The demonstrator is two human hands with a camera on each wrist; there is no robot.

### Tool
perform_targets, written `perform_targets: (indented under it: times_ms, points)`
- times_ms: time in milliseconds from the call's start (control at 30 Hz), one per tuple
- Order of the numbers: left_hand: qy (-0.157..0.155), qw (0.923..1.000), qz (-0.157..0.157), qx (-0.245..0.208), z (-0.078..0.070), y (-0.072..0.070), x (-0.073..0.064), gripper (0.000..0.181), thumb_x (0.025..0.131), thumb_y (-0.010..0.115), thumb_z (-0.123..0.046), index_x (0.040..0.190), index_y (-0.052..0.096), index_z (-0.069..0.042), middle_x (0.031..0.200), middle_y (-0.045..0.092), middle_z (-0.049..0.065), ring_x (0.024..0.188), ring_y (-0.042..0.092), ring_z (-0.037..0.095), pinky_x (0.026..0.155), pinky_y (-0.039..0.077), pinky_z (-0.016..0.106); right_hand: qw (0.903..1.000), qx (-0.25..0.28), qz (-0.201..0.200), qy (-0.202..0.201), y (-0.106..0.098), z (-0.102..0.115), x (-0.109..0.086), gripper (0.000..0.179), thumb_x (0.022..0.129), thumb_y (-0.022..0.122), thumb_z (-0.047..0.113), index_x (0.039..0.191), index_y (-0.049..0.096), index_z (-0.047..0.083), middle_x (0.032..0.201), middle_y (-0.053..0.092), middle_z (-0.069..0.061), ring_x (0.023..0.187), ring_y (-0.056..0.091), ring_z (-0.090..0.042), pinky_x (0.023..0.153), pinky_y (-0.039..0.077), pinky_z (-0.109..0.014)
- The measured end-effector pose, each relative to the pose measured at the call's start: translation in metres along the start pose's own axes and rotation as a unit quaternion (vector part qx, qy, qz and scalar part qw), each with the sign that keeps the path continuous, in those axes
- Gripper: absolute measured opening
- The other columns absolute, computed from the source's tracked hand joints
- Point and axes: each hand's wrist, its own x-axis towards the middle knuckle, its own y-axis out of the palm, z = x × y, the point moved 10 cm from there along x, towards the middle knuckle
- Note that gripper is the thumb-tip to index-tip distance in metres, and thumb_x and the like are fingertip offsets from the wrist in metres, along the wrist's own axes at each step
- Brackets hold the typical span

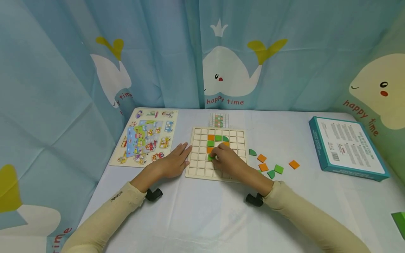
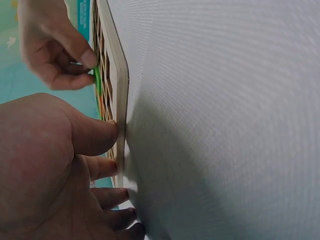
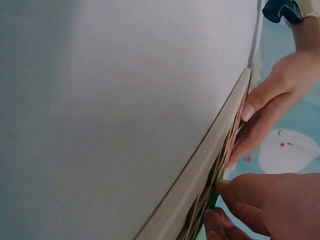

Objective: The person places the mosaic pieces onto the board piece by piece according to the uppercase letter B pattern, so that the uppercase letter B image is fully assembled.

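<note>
A wooden grid board [image 1: 197, 165] lies on the white table, with orange squares, green squares and a green rounded piece [image 1: 225, 138] set in its middle cells. My right hand [image 1: 230, 161] is over the board and pinches a green tile [image 2: 97, 81] between thumb and fingers, right at the grid's surface. Its fingers partly cover the cells around an orange square [image 1: 210, 150]. My left hand [image 1: 173, 163] lies at the board's left edge with fingers extended; in the left wrist view its thumb and fingertips touch the rim.
Behind the board lies a printed pattern card [image 1: 219, 120]. Loose orange and green pieces [image 1: 278, 169] are scattered to its right, and a teal box [image 1: 351, 147] sits farther right. A picture puzzle board [image 1: 118, 160] with cards on it is at left. A curtain [image 1: 177, 70] hangs behind.
</note>
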Motion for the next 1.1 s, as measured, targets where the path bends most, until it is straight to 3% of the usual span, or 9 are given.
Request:
perform_targets:
  times_ms: [400,633,800,967,1100]
  points:
    - [0.001,1.0,-0.001,0.001,-0.001,-0.001,-0.001,0.066,0.116,0.037,-0.033,0.171,0.01,-0.008,0.178,0.002,0.017,0.164,0.001,0.036,0.132,0.013,0.049,0.9999,-0.015,-0.003,-0.002,-0.002,0.007,0.001,0.012,0.095,0.076,-0.001,0.107,0.077,0.0,0.108,0.066,-0.012,0.1,0.065,-0.024,0.088,0.06,-0.037]
    - [0.017,0.9998,-0.012,-0.007,-0.004,-0.004,-0.003,0.066,0.115,0.04,-0.028,0.17,0.013,-0.003,0.176,0.006,0.021,0.164,0.005,0.039,0.132,0.014,0.051,0.9998,0.012,0.004,0.018,-0.024,-0.014,-0.013,0.017,0.097,0.076,0.005,0.114,0.075,0.001,0.113,0.064,-0.014,0.104,0.062,-0.028,0.091,0.057,-0.045]
    - [0.013,0.9999,-0.005,0.002,-0.002,-0.003,-0.003,0.066,0.116,0.038,-0.03,0.17,0.01,-0.005,0.177,0.003,0.02,0.164,0.002,0.038,0.132,0.014,0.05,0.9954,0.009,0.012,0.094,-0.048,-0.058,-0.036,0.021,0.1,0.07,0.004,0.12,0.065,-0.003,0.121,0.058,-0.022,0.109,0.061,-0.036,0.092,0.056,-0.051]
    - [0.009,0.9999,0.001,0.01,0.0,-0.001,-0.002,0.066,0.116,0.036,-0.031,0.17,0.008,-0.006,0.177,0.001,0.018,0.164,0.001,0.037,0.132,0.013,0.049,0.9812,-0.017,0.037,0.189,-0.067,-0.101,-0.062,0.034,0.101,0.071,0.014,0.126,0.06,-0.007,0.125,0.054,-0.031,0.107,0.056,-0.04,0.084,0.055,-0.05]
    - [0.012,0.9999,-0.003,0.003,-0.001,-0.002,-0.002,0.066,0.116,0.036,-0.03,0.17,0.009,-0.005,0.177,0.002,0.02,0.164,0.001,0.038,0.132,0.013,0.05,0.9731,-0.019,0.054,0.223,-0.074,-0.12,-0.077,0.037,0.101,0.073,0.018,0.123,0.06,-0.009,0.119,0.056,-0.031,0.102,0.056,-0.04,0.08,0.054,-0.049]
